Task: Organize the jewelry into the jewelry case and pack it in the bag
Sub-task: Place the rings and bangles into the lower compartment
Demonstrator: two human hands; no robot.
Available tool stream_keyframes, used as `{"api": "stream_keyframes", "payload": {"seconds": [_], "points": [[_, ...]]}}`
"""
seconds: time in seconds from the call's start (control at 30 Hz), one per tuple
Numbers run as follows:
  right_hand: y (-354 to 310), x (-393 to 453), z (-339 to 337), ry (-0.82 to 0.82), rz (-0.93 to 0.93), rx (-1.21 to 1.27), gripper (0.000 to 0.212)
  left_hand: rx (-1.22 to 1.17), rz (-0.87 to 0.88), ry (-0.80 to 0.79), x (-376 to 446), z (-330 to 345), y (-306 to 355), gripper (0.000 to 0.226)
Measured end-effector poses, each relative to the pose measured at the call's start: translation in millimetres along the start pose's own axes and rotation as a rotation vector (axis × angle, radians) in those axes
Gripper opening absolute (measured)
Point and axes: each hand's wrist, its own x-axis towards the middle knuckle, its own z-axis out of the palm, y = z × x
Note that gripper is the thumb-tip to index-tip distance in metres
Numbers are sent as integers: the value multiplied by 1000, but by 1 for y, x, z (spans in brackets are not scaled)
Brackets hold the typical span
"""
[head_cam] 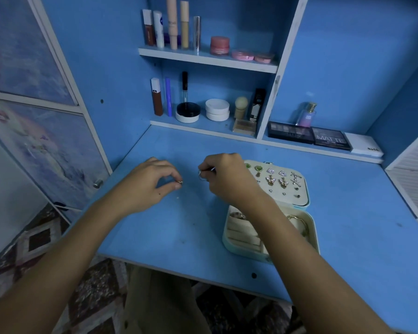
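Forearms: two, bare, reaching forward over the blue desk [169,227].
Left hand [150,186]: thumb and forefinger pinched on a small ring [180,182], just above the desk.
Right hand [225,177]: fingers curled, pinching a second ring [201,175], silvery, detail unclear.
Jewelry case [309,201]: open, cream, lying under and beyond the right forearm; lid panel studded with earrings [276,180]; base holds ring rolls [241,233] and a bangle [297,219].
Bag: not in view.
Step, judged: seating rings in the rolls. Keep each pinch firm, carry one at a time, press it upright into a slot.
Surroundings: blue shelves [208,59] beyond both hands with cosmetics; patterned floor below.
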Motion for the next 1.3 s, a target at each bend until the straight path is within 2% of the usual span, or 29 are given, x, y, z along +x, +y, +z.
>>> {"api": "stream_keyframes", "payload": {"seconds": [0.1,0.17,0.27,0.5,0.77,0.97,1.3], "points": [[9,-16,-15,57,-10,32,12,-28,64,30,5,3,20,11],[15,-27,-24,81,-3,35,11,-59,80,37,7,7,35,6],[21,-44,-36,123,2,50,10,-126,92,30,11,14,54,14],[36,-84,-52,169,-6,78,17,-180,238,-6,8,29,87,24],[44,-120,-56,69,-12,122,26,-218,293,-23,-7,48,100,32],[47,-127,-49,47,18,124,23,-75,348,9,-8,54,100,24],[47,-130,-49,54,6,89,18,-113,380,-24,-8,56,101,28]]}}
